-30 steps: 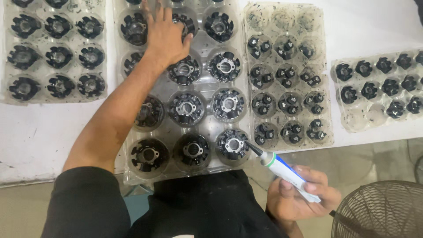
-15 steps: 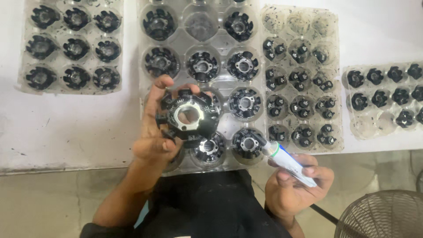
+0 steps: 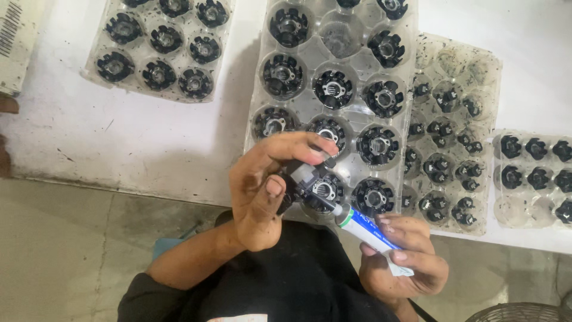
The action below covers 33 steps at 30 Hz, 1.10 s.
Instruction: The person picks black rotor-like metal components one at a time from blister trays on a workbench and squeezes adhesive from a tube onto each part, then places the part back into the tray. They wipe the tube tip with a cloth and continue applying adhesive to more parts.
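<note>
My left hand [image 3: 262, 188] grips a round black plastic part [image 3: 310, 183] with a metal centre, tilted on its side just above the table's near edge. My right hand [image 3: 402, 256] squeezes a white, blue and green tube [image 3: 364, 228] whose nozzle touches the lower right rim of that part. Behind them lies a clear plastic tray [image 3: 310, 113] with round pockets, most holding similar black parts; one pocket near its top is empty.
A second clear tray [image 3: 95, 77] of black parts sits at the far left of the white table [image 3: 149, 137]. Two trays [image 3: 488, 83] of smaller black parts lie at the right. A wire fan guard [image 3: 524, 311] shows at the bottom right.
My left hand reached into the tray, lifted out a black part and brought it close. The right hand moved the tube up until the nozzle met the part.
</note>
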Available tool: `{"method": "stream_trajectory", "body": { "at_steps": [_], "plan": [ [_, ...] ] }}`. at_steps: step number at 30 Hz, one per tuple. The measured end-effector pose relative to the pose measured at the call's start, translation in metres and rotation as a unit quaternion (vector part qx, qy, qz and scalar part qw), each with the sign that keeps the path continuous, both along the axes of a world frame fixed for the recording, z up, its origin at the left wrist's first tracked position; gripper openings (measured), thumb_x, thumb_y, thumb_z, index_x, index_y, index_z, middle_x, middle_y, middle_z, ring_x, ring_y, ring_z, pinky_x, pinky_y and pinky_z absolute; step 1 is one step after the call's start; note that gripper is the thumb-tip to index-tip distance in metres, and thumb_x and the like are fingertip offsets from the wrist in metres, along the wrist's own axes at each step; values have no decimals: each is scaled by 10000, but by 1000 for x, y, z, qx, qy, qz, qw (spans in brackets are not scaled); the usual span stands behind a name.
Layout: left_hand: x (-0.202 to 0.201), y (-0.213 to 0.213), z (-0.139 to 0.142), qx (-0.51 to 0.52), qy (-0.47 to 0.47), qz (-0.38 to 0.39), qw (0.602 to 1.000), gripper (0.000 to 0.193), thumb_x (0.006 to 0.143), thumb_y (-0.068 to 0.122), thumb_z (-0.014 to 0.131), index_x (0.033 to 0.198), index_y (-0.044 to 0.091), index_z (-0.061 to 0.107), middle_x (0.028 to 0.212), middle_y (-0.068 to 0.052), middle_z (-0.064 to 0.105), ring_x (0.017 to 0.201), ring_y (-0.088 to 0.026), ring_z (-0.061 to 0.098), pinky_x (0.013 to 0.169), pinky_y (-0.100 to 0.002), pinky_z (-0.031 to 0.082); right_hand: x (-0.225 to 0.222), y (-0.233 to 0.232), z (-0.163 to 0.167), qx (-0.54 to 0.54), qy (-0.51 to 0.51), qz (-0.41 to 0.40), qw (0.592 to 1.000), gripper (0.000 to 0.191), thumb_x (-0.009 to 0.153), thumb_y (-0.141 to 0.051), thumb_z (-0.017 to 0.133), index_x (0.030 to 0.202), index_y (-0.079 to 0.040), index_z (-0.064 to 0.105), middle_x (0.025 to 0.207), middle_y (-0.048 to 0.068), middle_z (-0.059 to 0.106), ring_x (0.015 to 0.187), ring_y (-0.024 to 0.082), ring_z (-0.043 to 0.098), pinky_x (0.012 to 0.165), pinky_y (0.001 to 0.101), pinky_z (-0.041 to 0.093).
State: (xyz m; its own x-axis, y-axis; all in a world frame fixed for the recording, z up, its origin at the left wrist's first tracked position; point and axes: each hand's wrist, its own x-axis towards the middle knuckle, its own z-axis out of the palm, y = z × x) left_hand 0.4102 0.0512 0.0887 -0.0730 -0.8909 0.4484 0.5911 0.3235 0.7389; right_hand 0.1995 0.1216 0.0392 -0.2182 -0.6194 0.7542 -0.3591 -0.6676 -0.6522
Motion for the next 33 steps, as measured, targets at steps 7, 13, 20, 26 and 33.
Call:
{"method": "stream_trajectory", "body": {
  "at_steps": [7,13,20,26,33],
  "plan": [
    [7,4,10,-28,-59,19,998,534,1180,428,484,1238,-83,626,1281,-263,661,1175,-235,631,1027,-312,502,9,13,5,-20,24,-15,999,388,857,-7,805,1071,-113,499,1012,114,689,907,254,697,803,382,650],
    [11,5,6,-34,-78,15,996,506,1184,408,476,1248,-72,621,1295,-251,660,1190,-229,623,1053,-310,489,1,19,5,-57,107,36,992,440,773,-166,857,1071,-95,541,1032,118,676,946,269,667,833,453,674],
    [2,5,0,2,-19,-21,1000,517,1187,408,486,1263,-89,607,1310,-243,632,1209,-232,611,1079,-339,496,-10,29,9,-37,197,47,979,411,759,-88,854,1083,-107,603,1050,128,674,972,258,650,844,472,664],
    [0,4,-5,16,2,-29,999,517,1194,406,484,1258,-95,598,1305,-247,622,1230,-245,607,1117,-368,486,-16,27,10,-31,220,71,972,444,753,-78,877,1099,-111,600,1059,128,669,977,242,658,849,468,654],
    [-4,2,-11,48,52,-54,996,490,1191,384,516,1254,-99,580,1312,-267,622,1204,-255,607,1105,-375,481,-22,26,5,-47,224,71,971,469,744,-86,887,1115,-103,601,1071,140,672,987,242,655,845,458,657]
  ]
}}
